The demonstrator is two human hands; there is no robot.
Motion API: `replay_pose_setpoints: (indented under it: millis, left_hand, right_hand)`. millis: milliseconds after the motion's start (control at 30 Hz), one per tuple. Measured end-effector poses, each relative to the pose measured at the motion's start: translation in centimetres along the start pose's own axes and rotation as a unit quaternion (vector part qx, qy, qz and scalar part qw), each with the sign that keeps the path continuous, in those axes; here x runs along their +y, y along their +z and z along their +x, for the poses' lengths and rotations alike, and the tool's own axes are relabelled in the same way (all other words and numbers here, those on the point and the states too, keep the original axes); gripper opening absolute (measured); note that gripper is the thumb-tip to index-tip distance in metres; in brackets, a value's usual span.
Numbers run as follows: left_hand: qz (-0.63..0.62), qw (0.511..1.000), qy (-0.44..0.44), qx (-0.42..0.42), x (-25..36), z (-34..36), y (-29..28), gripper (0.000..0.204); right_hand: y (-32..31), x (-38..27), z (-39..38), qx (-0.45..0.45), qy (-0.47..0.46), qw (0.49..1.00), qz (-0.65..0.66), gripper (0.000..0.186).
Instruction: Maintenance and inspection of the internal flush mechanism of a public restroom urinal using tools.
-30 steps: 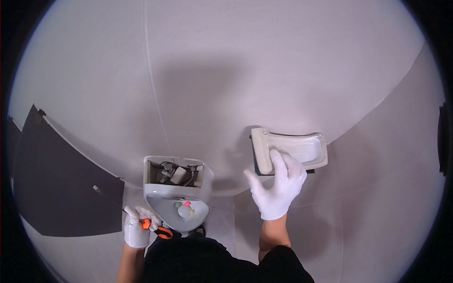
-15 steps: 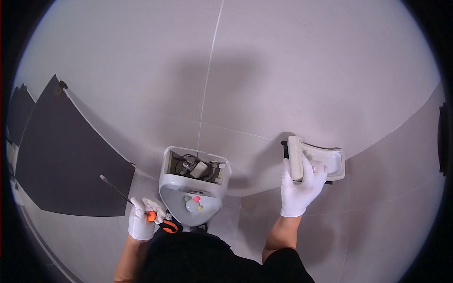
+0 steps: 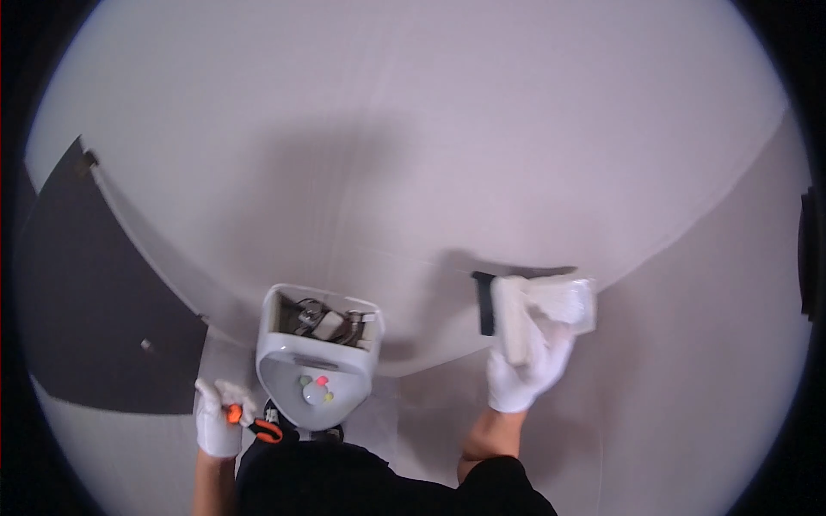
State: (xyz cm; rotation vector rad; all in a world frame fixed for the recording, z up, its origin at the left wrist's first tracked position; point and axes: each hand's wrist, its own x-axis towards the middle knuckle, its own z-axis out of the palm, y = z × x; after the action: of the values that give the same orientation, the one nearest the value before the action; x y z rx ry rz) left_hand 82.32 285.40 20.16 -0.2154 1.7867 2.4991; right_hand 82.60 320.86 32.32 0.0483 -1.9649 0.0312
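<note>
A gloved worker stands over an opened toilet cistern (image 3: 320, 325), its fill and flush fittings exposed. The lid is already off: the right hand (image 3: 525, 370), its grip wrapped around the near edge of the white ceramic tank lid (image 3: 551, 308), holds the lid well off to the right of the tank, against the pale wall (image 3: 413, 129); whether it rests on a surface cannot be told. The left hand (image 3: 217, 419) hangs low beside the bowl (image 3: 314, 391), grip closed on an orange-handled tool (image 3: 249, 423). Small coloured pieces lie in the bowl. By the look of it, opening is finished; setting the lid down and any work on the tank's inner parts remain.
</note>
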Motion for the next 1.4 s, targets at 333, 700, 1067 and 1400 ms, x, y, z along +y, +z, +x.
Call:
replay_pose_setpoints:
  millis: [333,700,1067,1400]
  left_hand:
    - [-0.088,0.989,-0.057,-0.104,0.1,1.0,-0.6,0.051]
    - [-0.205,0.938,-0.09,-0.264,-1.8,5.0,2.3,0.056]
    - [-0.181,0.966,-0.131,-0.133,-3.5,7.5,0.7,0.061]
    - [-0.049,0.99,-0.099,-0.086,-3.9,12.3,2.7,0.054]
  right_hand:
    - [-3.7,-7.3,2.7,0.11,0.194,0.934,0.281,0.038]
    - [3.5,-13.1,-4.7,-0.102,0.423,0.443,0.784,0.079]
    - [5.6,-13.7,-5.4,-0.23,0.42,0.577,0.661,0.067]
    - [9.9,-11.1,-10.2,-0.235,0.468,0.645,0.557,0.047]
